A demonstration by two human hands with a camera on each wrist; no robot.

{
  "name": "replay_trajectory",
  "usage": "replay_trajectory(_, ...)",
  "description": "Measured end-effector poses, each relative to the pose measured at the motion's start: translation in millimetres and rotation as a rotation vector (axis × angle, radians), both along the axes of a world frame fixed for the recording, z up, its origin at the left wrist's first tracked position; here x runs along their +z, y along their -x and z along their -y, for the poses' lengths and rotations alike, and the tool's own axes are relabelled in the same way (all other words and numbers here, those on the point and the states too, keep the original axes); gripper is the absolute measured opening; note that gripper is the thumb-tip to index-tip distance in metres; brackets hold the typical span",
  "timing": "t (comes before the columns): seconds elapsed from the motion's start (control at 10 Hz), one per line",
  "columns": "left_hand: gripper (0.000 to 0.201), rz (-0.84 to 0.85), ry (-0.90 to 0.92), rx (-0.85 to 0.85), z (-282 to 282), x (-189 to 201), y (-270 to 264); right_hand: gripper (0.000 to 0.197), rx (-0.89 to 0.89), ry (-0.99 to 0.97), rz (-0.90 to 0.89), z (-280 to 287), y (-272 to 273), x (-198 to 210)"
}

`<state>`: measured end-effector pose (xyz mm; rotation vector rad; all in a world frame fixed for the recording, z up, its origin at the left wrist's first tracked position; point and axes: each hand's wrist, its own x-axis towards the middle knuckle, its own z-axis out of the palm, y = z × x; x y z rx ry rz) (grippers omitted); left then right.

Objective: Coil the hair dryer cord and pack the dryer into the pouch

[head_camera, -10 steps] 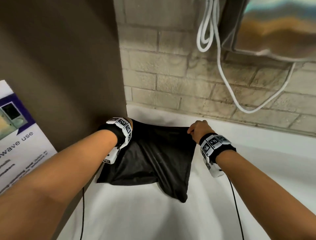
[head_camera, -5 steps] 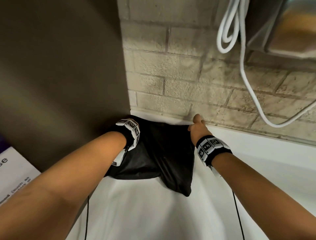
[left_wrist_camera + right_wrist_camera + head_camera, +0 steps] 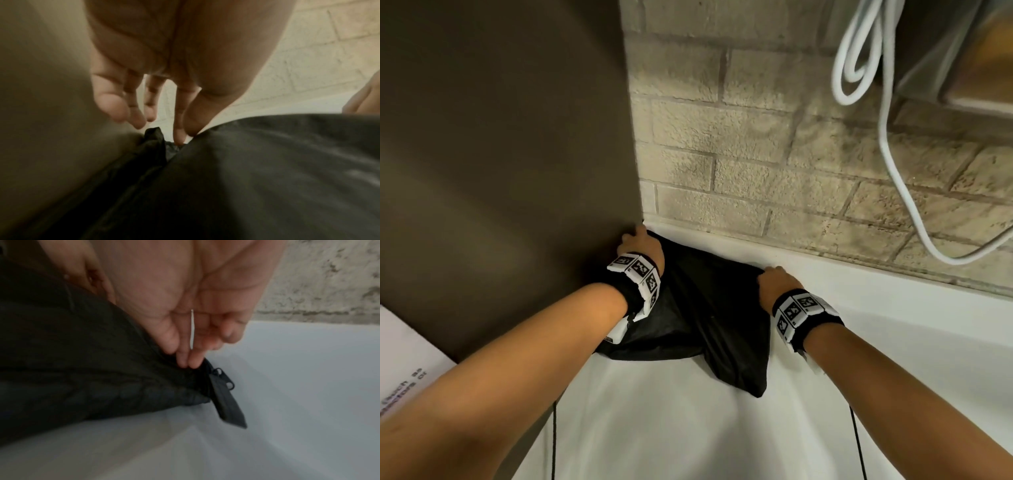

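Observation:
A black fabric pouch [image 3: 705,318] lies bunched on the white counter [image 3: 671,428], in the corner between a brown panel and a brick wall. My left hand [image 3: 640,245] is at its far left corner, right against the panel. In the left wrist view the thumb and forefinger [image 3: 180,136] pinch the edge of the pouch [image 3: 267,170] while the other fingers stay spread. My right hand [image 3: 777,279] grips the pouch's right end. There its fingertips [image 3: 185,363] curl over the fabric [image 3: 82,361] just above the zipper pull [image 3: 228,402]. No hair dryer shows.
The brown panel [image 3: 500,154] rises on the left and the brick wall [image 3: 756,154] runs along the back. A looped white cord [image 3: 887,137] hangs from a fixture at upper right. A printed sheet [image 3: 404,359] lies at the far left.
Both hands have carried the pouch back into the corner. My left hand now touches the panel, and my right hand has come down to the counter.

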<state>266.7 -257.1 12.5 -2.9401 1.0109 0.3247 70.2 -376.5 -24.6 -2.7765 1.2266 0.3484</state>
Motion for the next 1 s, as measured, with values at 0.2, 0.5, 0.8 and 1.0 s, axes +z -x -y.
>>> replay_trajectory(0.2, 0.095, -0.287, -0.031, -0.025, -9.0, -15.8, 2.3, 0.047, 0.017, -0.18, 0.01, -1.5, -1.0, -16.4)
replay_trajectory(0.5, 0.1, -0.531, 0.02, 0.076, -17.3, -22.3, -11.0, 0.053, 0.009, -0.225, -0.052, 0.8, -2.4, -15.1)
replay_trajectory(0.8, 0.093, -0.367, 0.065, 0.02, -27.0, -24.8, 2.9, 0.047, 0.015, -0.285, -0.003, -25.2, 30.7, 14.2)
replay_trajectory(1.0, 0.077, -0.302, 0.004, -0.063, -46.1, 0.9, 21.3, 0.044, 0.02, -0.317, 0.069, -56.3, 55.3, 26.4)
